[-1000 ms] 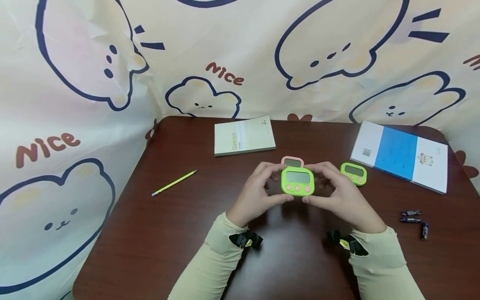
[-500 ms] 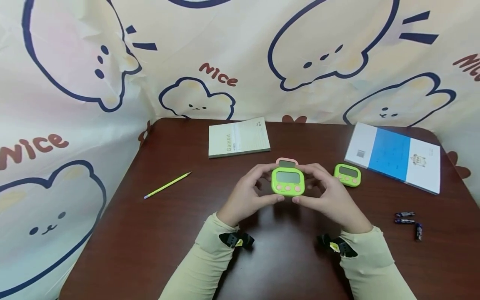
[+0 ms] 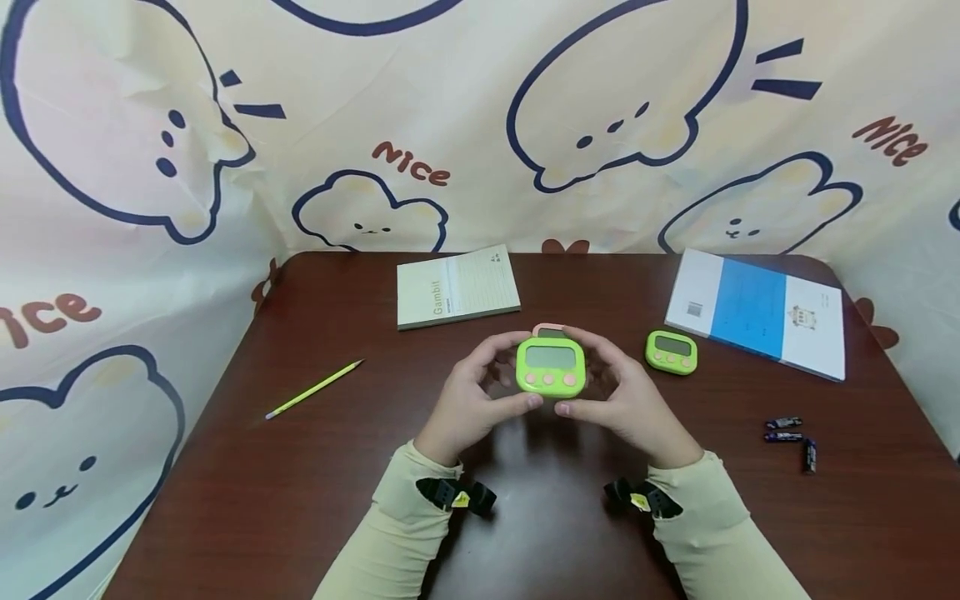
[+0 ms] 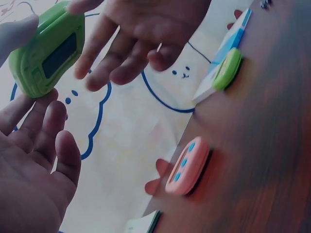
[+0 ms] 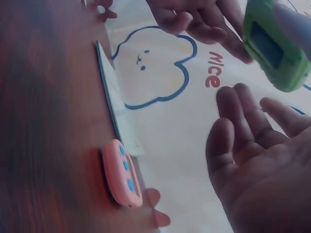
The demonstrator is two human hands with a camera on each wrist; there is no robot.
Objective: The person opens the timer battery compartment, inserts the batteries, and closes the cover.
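A green digital timer (image 3: 551,367) with a grey screen and pink buttons is held up above the table, facing the head camera. My left hand (image 3: 474,398) pinches its left side between thumb and fingertips. On the right side, my right hand (image 3: 628,395) grips it the same way. Both wrist views show the green timer (image 4: 48,53) raised off the tabletop, other fingers spread loosely below. Behind it a pink timer (image 5: 121,172) with blue buttons lies on the table, mostly hidden in the head view. A second green timer (image 3: 671,352) lies right of my right hand.
A pale notebook (image 3: 457,287) lies at the back of the dark table (image 3: 225,500). A blue-and-white book (image 3: 753,312) is at the back right. Several small batteries (image 3: 783,437) lie to the right, and a yellow-green pencil (image 3: 315,389) to the left. A patterned curtain hangs behind.
The head view has swung, so the scene shifts left in it. Both hands keep their hold on the green timer, which now covers more of the pink one behind it.
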